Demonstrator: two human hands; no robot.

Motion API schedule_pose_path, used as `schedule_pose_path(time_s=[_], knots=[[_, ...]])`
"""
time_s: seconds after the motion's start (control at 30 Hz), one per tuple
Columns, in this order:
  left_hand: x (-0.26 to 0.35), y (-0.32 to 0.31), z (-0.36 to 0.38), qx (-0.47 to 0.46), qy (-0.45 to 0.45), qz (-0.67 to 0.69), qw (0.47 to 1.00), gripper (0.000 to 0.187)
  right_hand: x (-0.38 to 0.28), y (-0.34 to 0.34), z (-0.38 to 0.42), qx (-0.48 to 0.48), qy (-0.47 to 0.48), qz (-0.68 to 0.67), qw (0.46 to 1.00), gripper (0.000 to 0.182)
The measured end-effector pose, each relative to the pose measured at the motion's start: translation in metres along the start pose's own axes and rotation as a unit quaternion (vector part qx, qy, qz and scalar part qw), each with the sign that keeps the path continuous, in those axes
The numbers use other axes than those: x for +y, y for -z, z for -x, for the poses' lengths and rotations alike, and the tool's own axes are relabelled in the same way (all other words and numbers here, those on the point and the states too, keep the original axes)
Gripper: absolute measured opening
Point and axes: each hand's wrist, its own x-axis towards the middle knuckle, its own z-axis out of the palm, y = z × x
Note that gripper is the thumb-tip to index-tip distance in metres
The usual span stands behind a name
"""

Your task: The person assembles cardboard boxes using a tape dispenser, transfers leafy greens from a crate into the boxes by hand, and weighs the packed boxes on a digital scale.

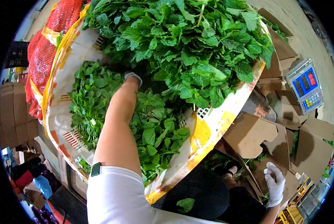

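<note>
My left arm reaches over a large white plastic basket (56, 108) and into a pile of leafy green mint (182, 48). Of my left hand (133, 77), only the pale glove's cuff and back show; its fingers are hidden under the leaves. More green sprigs (86, 97) lie to the left of the forearm, and further bunches (155, 127) to its right. My right hand (274, 183), in a white glove, hangs low at the right beside cardboard boxes. Its fingers are loosely bent, with nothing visible in them.
Yellow tape (200, 140) covers parts of the basket's rim. Red mesh sacks (51, 52) stand beyond it at the left. Opened cardboard boxes (251, 134) crowd the right side, near a digital scale display (306, 86). A single leaf (185, 204) rests on dark clothing below.
</note>
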Motion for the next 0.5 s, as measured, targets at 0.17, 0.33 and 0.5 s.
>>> schedule_pose_path(time_s=[0.17,0.33,0.5], knots=[[0.004,0.003,0.001,-0.007,-0.001,-0.018,1.000,0.024,-0.002,0.002,0.000,-0.026,0.004,0.007,1.000,0.039],[0.002,0.005,0.009,-0.013,-0.009,-0.035,0.999,0.022,0.014,0.001,-0.001,-0.010,0.026,-0.010,1.000,0.039],[0.003,0.020,0.034,0.021,-0.039,-0.051,0.998,0.021,0.014,0.008,0.002,-0.025,0.021,-0.028,0.999,0.041]])
